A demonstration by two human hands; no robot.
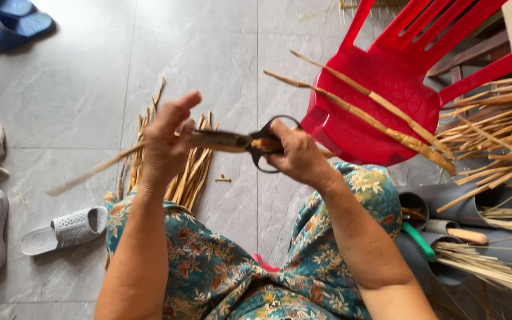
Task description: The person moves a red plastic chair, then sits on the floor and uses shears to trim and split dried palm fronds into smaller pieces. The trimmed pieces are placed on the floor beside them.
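Head view: left hand [170, 139] pinching thin cane strip [96, 170] mid-length — light, stiff, brittle; best held near the cut. Right hand [294, 155] gripping scissors [238, 142], fingers closed through handles, above tiled floor [78, 77].

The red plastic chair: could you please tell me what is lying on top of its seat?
Two long tan stalks lie across the red chair's seat, ends jutting left. The right hand covers the seat's near corner.
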